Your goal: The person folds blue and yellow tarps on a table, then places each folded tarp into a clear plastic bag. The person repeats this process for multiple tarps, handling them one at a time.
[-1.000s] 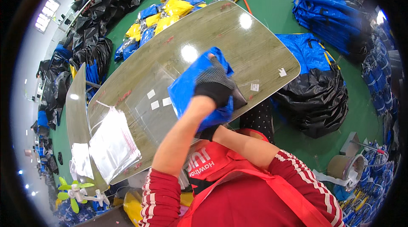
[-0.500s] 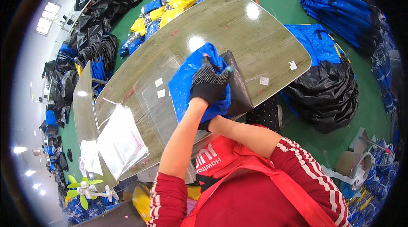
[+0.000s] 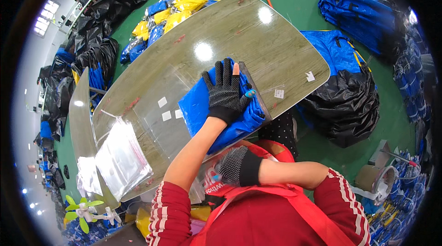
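Note:
My left hand, in a black glove with pale dots, lies flat with fingers spread on a folded blue plastic sheet. Bare tips of the index finger and thumb stick out of the glove. Beneath the bundle a dark grey sheet shows along its right side. Close to my red apron, at the table's near edge, my right hand is bent inward in a similar glove; its fingers are hidden. Clear plastic film with small white labels lies left of the bundle.
Clear bags lie on the wood-patterned table at left. Blue and yellow packages are heaped beyond it. A blue-and-black bundle sits on the floor at right, with a tape roll nearby. A small green fan stands lower left.
My left hand has gone from bent fingers on the bundle to flat and spread. The blue sheet looks flatter. My right hand has come out from beside the bundle toward my apron.

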